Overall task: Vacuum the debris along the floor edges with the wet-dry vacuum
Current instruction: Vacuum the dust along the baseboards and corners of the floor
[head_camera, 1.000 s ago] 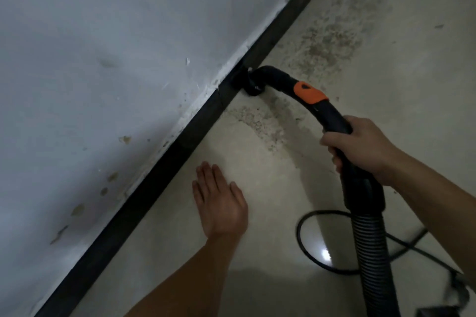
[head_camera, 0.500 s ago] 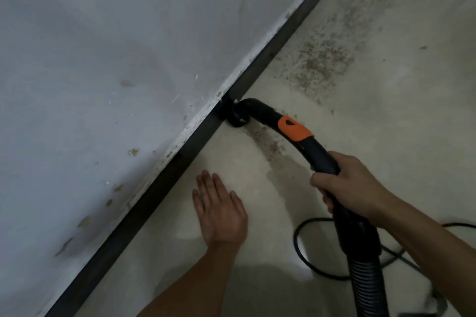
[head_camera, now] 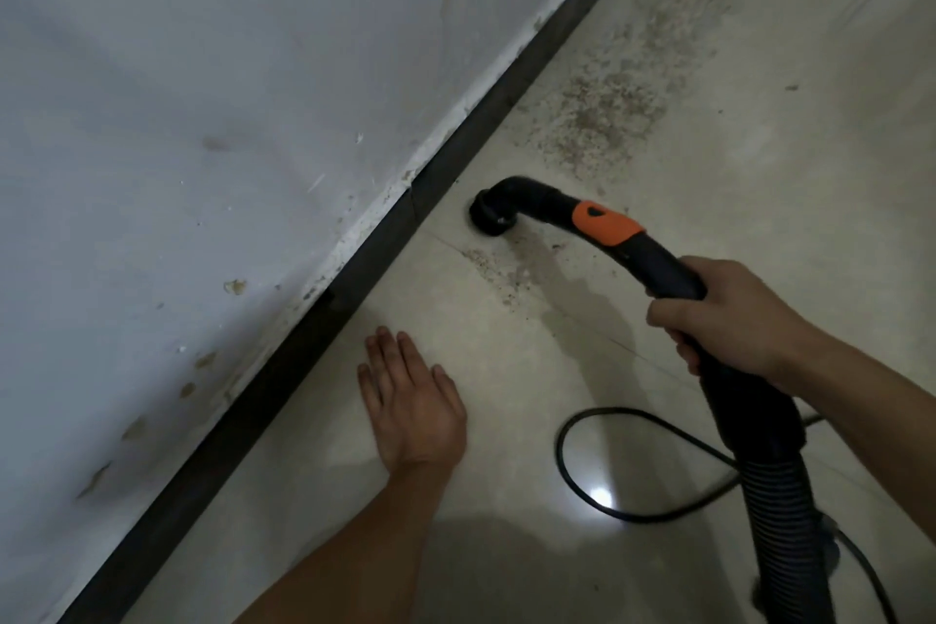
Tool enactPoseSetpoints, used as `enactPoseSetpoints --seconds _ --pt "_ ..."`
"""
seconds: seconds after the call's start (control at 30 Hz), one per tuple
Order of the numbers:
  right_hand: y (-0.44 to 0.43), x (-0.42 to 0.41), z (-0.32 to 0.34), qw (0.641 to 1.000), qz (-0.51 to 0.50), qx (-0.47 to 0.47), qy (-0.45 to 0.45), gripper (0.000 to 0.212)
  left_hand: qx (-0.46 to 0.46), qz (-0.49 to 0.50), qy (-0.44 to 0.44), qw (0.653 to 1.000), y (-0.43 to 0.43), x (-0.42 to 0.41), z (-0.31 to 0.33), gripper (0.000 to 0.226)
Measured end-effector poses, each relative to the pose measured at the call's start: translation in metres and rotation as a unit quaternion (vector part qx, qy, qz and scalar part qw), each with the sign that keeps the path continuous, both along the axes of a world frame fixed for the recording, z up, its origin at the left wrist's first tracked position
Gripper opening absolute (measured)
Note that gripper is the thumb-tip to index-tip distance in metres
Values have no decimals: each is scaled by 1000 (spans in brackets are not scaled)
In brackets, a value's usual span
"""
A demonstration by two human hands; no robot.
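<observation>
My right hand (head_camera: 729, 319) grips the black vacuum hose handle (head_camera: 653, 264), which carries an orange band. Its round nozzle (head_camera: 489, 217) points down at the pale floor, a short way off the dark baseboard (head_camera: 375, 248). A small patch of brown debris (head_camera: 499, 271) lies just below the nozzle. A larger spread of debris (head_camera: 608, 112) covers the floor further along the edge. My left hand (head_camera: 410, 405) rests flat on the floor with fingers straight, near the baseboard.
A white wall (head_camera: 202, 117) with chipped, stained paint fills the left. The ribbed hose (head_camera: 790, 522) runs down to the lower right. A black power cord (head_camera: 597, 497) loops on the shiny floor beside it.
The nozzle has pulled away from the baseboard onto the open floor, and much of the debris near it is gone. My left hand stays flat on the floor.
</observation>
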State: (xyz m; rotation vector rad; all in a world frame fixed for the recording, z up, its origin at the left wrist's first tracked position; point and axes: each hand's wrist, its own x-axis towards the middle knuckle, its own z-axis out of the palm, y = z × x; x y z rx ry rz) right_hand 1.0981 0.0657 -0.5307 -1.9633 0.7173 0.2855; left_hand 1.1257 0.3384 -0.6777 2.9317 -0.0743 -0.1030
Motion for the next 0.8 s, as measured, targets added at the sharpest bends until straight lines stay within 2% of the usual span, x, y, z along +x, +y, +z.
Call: enactPoseSetpoints --seconds 0.1,0.23,0.4,0.57,0.7,0.8 --pt "3 -8 -1 999 -9 -34 -15 14 -2 2 1 1000 0 0 0 59" --pt "10 -18 2 999 41 0 8 13 -6 0 -3 1000 0 0 0 58" --pt "-8 -17 5 996 -51 -75 -15 12 -11 2 -5 1000 0 0 -1 59" --pt "-22 -32 19 999 -20 -30 28 15 -5 0 1 1000 0 -1 -2 60" --pt "-17 -40 22 998 -37 -55 12 14 -2 0 3 1000 0 -1 -1 61" --pt "0 -48 22 999 21 -18 36 14 -3 0 9 1000 0 0 -1 61"
